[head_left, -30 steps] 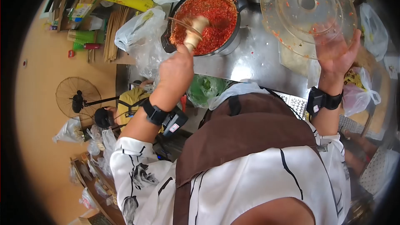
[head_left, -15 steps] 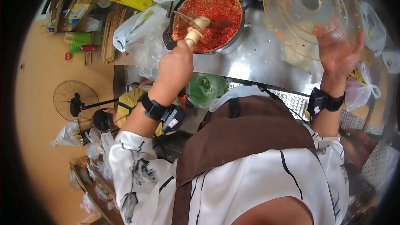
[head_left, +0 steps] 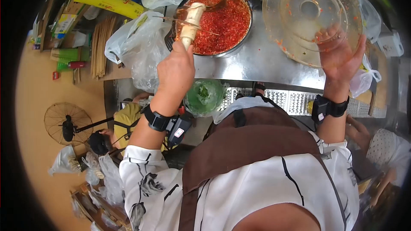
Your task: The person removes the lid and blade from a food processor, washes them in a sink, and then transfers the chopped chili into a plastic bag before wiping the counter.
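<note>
My left hand (head_left: 175, 66) is closed round the lower end of a cream-coloured shaft (head_left: 192, 20). Thin blades stick out from its sides, and it is held over a dark-rimmed round pot (head_left: 170, 42). Chopped red food (head_left: 227, 25) fills much of this pot. On the right, my right hand (head_left: 339, 55) holds a clear round lid (head_left: 295, 25) from below, palm up, with its fingers seen through the plastic. Red bits cling to the lid, which has a round hole at its centre.
The pot stands on a metal table (head_left: 257, 66). Plastic bags (head_left: 147, 55) and a yellow box (head_left: 107, 2) lie to its left. Below the table edge is a green bag (head_left: 204, 96). A person in yellow (head_left: 128, 117) is at lower left, another person (head_left: 383, 149) at right.
The shaft has swung more upright, showing more of its length above my left hand. My right hand's fingers show more clearly through the lid. The whole view has shifted slightly.
</note>
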